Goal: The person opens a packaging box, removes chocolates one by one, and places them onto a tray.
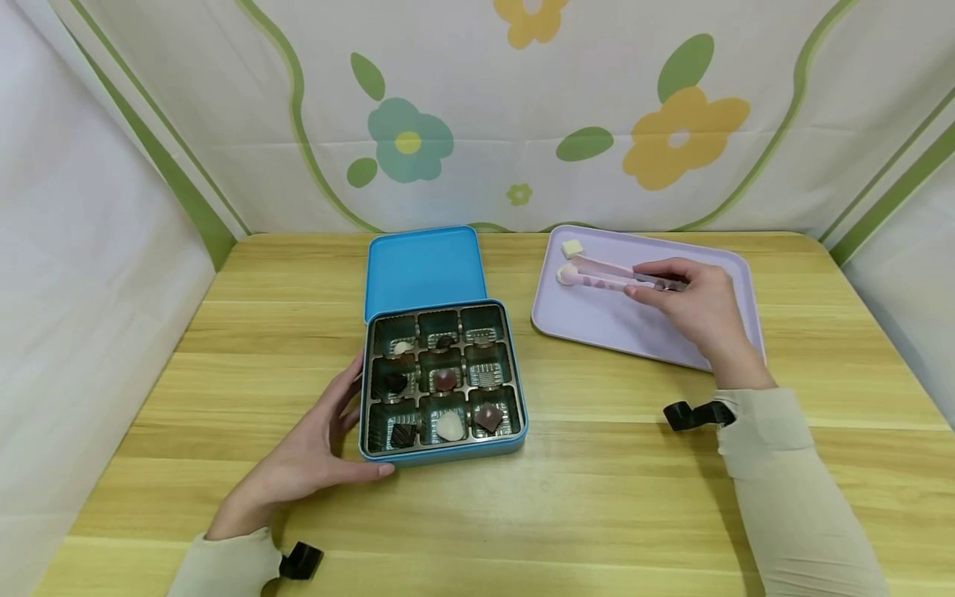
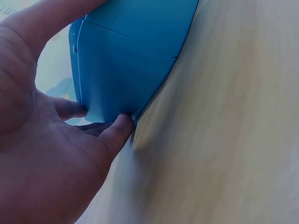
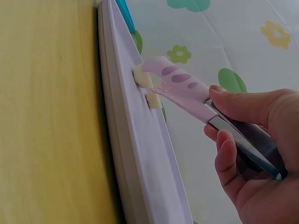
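A blue square tin (image 1: 448,454) with a divided insert holds several dark, brown and white chocolates, one to a compartment. My left hand (image 1: 313,444) holds the tin's left side, thumb at the front corner and fingers along the side; its fingertips (image 2: 122,122) press the blue wall in the left wrist view. Over the lilac tray (image 1: 642,332), my right hand (image 1: 701,307) grips pink-tipped tongs (image 1: 608,282) between thumb and fingers. The tongs' spread tips are at a round white chocolate (image 1: 565,274); whether they touch it I cannot tell. A square white chocolate (image 1: 572,248) lies just behind.
The blue lid (image 1: 425,269) lies behind the tin, its front edge meeting the tin's back. Both stand on a wood-grain table (image 1: 582,506). A white flowered cloth (image 1: 477,99) hangs along the table's far edge.
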The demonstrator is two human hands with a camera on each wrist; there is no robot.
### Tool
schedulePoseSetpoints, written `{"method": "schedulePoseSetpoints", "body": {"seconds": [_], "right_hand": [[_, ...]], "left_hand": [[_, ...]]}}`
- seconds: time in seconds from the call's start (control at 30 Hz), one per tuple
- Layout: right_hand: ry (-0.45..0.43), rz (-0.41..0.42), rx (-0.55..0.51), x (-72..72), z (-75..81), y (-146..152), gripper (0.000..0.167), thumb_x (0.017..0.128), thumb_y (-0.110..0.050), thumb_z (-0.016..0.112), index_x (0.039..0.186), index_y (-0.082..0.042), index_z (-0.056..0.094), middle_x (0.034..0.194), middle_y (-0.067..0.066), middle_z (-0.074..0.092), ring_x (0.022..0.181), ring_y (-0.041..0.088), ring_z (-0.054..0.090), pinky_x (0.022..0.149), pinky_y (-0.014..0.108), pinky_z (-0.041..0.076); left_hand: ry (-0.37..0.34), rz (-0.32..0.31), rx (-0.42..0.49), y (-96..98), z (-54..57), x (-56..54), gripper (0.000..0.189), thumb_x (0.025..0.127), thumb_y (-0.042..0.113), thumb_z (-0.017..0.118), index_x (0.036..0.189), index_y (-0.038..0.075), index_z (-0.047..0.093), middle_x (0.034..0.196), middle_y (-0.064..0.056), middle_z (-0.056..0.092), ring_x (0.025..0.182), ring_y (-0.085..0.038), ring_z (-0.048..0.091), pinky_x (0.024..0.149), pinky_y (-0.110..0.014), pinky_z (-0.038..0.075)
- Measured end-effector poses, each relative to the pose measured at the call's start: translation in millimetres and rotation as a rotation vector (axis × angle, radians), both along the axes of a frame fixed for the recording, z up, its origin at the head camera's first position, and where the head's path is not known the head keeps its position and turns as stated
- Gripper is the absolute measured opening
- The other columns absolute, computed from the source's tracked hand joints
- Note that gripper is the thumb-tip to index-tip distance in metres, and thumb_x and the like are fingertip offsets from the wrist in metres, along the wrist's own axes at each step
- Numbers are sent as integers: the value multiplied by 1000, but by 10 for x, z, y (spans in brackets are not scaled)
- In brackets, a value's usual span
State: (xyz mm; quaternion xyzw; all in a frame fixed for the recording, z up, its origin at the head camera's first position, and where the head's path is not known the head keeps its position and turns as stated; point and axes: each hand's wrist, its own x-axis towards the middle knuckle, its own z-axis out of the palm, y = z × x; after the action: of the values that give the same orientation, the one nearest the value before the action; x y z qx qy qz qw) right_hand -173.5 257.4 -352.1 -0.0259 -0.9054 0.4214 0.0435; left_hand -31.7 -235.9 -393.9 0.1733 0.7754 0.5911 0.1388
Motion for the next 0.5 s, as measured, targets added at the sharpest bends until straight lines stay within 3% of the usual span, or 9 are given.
{"method": "schedulePoseSetpoints", "body": {"seconds": [0.27, 0.37, 0.5], "right_hand": [[52, 15, 32, -8, -24, -50, 40, 90, -32, 90, 123, -12, 82, 92, -18, 71, 83, 7, 56, 61, 17, 46], [67, 14, 33, -3, -23, -70, 39, 90, -31, 91, 123, -12, 82, 90, -17, 71, 83, 6, 57, 62, 16, 47], [84, 8, 32, 8, -22, -89, 38, 90, -29, 90, 122, -12, 82, 98, -1, 77, 83, 4, 58, 62, 15, 47]], "left_hand": [[-23, 7, -11, 3, 17, 8, 139, 78, 2, 95, 175, 31, -1, 183, -11, 2, 167, -35, 7, 119, -3, 26], [-29, 7, -11, 5, 20, 10, 139, 79, 3, 95, 175, 31, -2, 183, -11, 3, 167, -36, 8, 119, -3, 27], [-27, 6, -11, 7, 20, 8, 139, 79, 2, 94, 175, 31, -2, 183, -11, 2, 167, -37, 9, 119, -3, 28]]}}
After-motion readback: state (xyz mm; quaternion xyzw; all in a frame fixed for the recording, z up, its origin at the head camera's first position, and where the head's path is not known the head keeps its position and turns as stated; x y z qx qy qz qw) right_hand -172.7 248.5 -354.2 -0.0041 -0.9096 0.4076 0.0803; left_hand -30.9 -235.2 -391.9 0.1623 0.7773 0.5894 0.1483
